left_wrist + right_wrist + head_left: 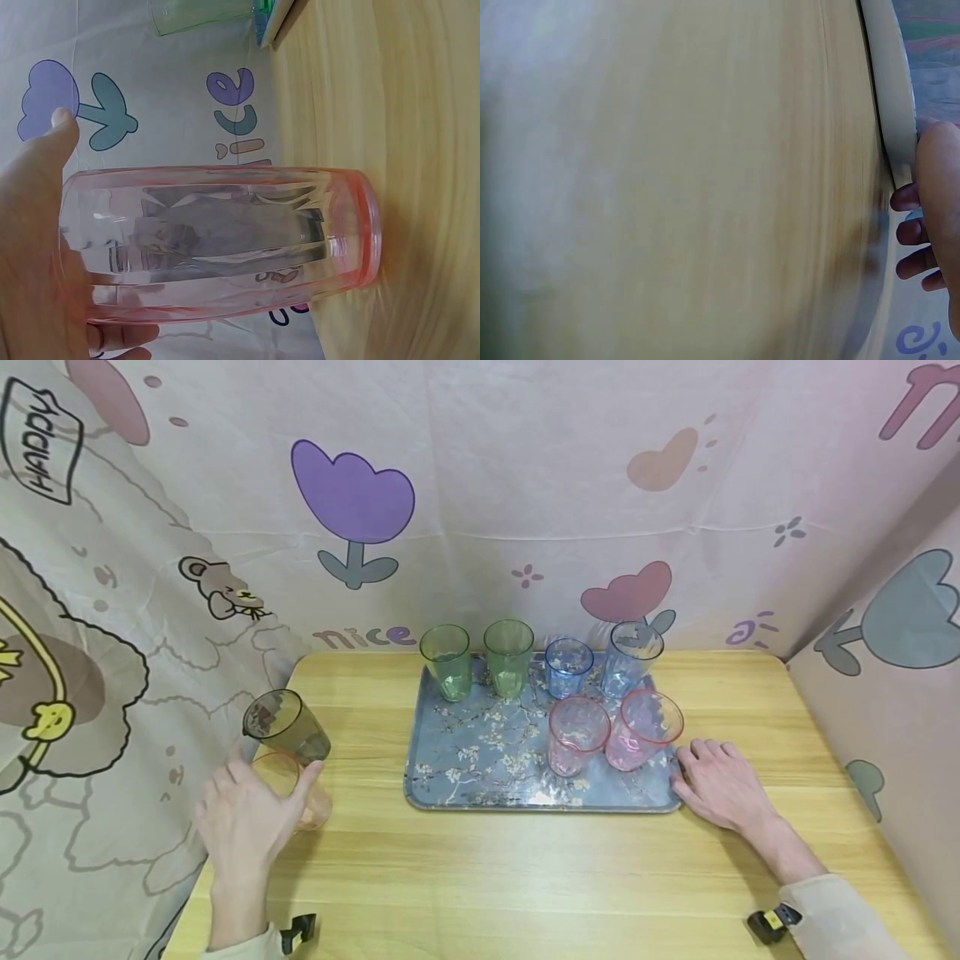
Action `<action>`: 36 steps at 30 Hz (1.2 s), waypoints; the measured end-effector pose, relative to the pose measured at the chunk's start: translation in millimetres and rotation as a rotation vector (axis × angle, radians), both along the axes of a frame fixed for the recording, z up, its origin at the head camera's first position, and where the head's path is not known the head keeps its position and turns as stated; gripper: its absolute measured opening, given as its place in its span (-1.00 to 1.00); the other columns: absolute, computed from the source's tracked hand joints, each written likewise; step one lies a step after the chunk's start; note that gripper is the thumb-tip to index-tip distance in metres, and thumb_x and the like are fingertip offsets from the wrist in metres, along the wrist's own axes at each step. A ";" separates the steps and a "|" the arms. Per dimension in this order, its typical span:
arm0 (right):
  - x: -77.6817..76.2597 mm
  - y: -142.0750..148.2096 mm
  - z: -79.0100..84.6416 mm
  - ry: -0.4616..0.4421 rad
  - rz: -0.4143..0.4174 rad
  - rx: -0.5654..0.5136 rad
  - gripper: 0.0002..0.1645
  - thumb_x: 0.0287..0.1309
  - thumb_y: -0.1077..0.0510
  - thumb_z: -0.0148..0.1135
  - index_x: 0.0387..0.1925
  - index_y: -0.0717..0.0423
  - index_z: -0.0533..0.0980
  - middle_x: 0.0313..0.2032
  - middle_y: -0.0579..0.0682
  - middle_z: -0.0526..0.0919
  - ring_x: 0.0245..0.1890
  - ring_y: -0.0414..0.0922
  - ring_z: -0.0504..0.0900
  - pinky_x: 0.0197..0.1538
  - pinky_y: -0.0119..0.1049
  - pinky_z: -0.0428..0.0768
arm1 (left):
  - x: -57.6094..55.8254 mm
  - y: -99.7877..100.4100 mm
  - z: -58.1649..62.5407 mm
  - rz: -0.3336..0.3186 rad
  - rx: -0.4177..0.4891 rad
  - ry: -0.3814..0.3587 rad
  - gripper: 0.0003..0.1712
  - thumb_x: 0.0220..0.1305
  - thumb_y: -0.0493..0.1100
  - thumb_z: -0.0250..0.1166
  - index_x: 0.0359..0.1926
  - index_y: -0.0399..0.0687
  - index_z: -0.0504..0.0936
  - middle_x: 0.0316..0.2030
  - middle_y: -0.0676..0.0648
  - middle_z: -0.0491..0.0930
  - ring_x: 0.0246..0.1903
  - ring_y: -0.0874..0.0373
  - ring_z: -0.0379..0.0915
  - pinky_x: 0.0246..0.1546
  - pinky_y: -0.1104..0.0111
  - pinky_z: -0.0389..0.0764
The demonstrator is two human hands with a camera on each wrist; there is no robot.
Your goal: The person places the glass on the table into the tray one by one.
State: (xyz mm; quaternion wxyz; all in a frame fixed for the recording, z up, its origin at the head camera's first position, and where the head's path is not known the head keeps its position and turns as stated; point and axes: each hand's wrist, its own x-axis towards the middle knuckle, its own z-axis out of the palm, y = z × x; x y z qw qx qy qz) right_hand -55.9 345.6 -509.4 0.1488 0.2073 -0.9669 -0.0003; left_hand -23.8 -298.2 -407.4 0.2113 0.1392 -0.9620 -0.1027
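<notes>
On the left side of the table, my left hand (243, 814) is spread around the upper part of a clear orange-pink glass (316, 810). In the left wrist view its thumb stands away from the glass, while its fingers lie on the other side near the rim. Just behind stands a clear dark grey glass (306, 737). My right hand (723, 783) rests at the right edge of a blue flowered tray (480, 768), thumb at the tray's rim and fingers loosely extended outside it.
On the tray stand two green glasses (508, 664) at the back, two blue glasses (567, 670) at back right, and two pink glasses (573, 747) at front right. The wooden table (510, 885) meets a printed curtain (480, 485) behind and at both sides.
</notes>
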 end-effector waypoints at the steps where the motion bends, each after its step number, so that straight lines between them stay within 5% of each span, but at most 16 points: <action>1: -0.2 0.0 -0.2 0.001 0.001 0.001 -0.72 0.17 -0.06 0.23 -0.37 0.07 0.47 -0.48 -0.02 0.46 -0.36 0.08 0.54 -0.19 0.03 0.45 | 1.0 0.3 -1.0 -0.002 -0.005 0.013 0.26 0.05 0.54 0.40 0.17 -0.64 0.41 -0.23 -0.63 0.53 -0.26 -0.63 0.46 -0.44 -0.23 0.36; 8: -0.8 -0.1 -1.8 0.010 0.009 -0.004 -0.72 0.17 -0.06 0.22 -0.37 0.08 0.47 -0.49 -0.02 0.45 -0.36 0.08 0.55 -0.20 0.02 0.44 | 5.2 1.6 -6.5 -0.056 -0.098 0.188 0.06 -0.12 0.54 0.44 -0.43 -0.51 0.42 -0.54 -0.51 0.44 -0.61 -0.49 0.35 -0.70 -0.01 0.17; 15: -0.4 -1.1 -0.5 0.007 0.005 -0.002 -0.72 0.16 -0.05 0.23 -0.37 0.08 0.47 -0.48 -0.01 0.46 -0.36 0.09 0.55 -0.20 0.03 0.45 | 1.9 0.9 -11.6 -0.096 -0.191 0.319 0.26 0.11 0.82 -0.07 -0.53 -0.49 0.36 -0.65 -0.46 0.36 -0.69 -0.46 0.33 -0.77 0.04 0.11; 23: -1.0 -0.6 -1.7 0.011 0.007 -0.004 -0.72 0.16 -0.05 0.22 -0.37 0.08 0.48 -0.48 -0.01 0.46 -0.37 0.09 0.54 -0.21 0.02 0.45 | -0.2 -1.1 -15.9 -0.095 -0.142 0.307 0.10 0.06 0.54 0.26 -0.32 -0.64 0.48 -0.55 -0.51 0.44 -0.61 -0.52 0.40 -0.69 -0.14 0.30; 36: -0.2 -0.3 -2.2 0.014 0.008 -0.002 -0.71 0.17 -0.06 0.21 -0.36 0.09 0.48 -0.48 0.00 0.46 -0.35 0.09 0.55 -0.19 0.02 0.45 | 0.0 3.1 -10.5 -0.101 -0.118 0.224 0.04 0.05 0.47 0.34 -0.33 -0.64 0.46 -0.52 -0.53 0.46 -0.59 -0.52 0.41 -0.67 -0.12 0.30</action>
